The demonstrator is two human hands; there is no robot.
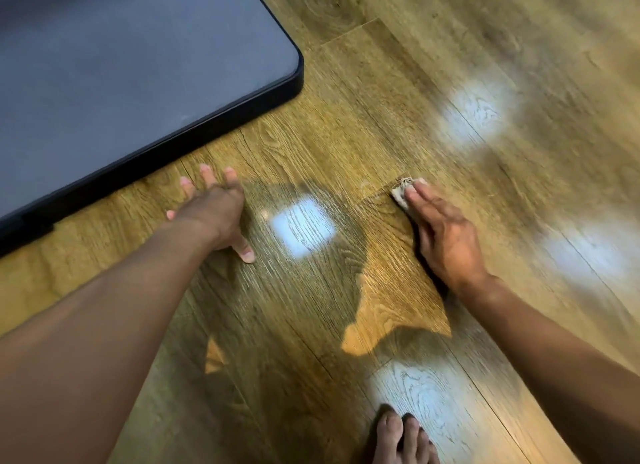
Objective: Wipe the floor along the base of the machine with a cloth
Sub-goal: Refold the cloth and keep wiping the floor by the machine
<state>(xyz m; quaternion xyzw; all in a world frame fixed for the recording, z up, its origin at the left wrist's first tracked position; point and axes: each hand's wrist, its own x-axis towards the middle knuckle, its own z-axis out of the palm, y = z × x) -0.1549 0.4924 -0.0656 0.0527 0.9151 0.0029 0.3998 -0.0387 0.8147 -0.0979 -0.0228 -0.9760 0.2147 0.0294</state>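
Left hand (212, 211), fingers spread, rests beside black-edged grey machine base (138, 65); right hand (445, 233) presses small beige cloth (401, 191) with straight fingers.

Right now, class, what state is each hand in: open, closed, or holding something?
Left hand: open, fingers spread on the floor beside the machine base.
Right hand: open, straight fingers pressing the cloth flat.
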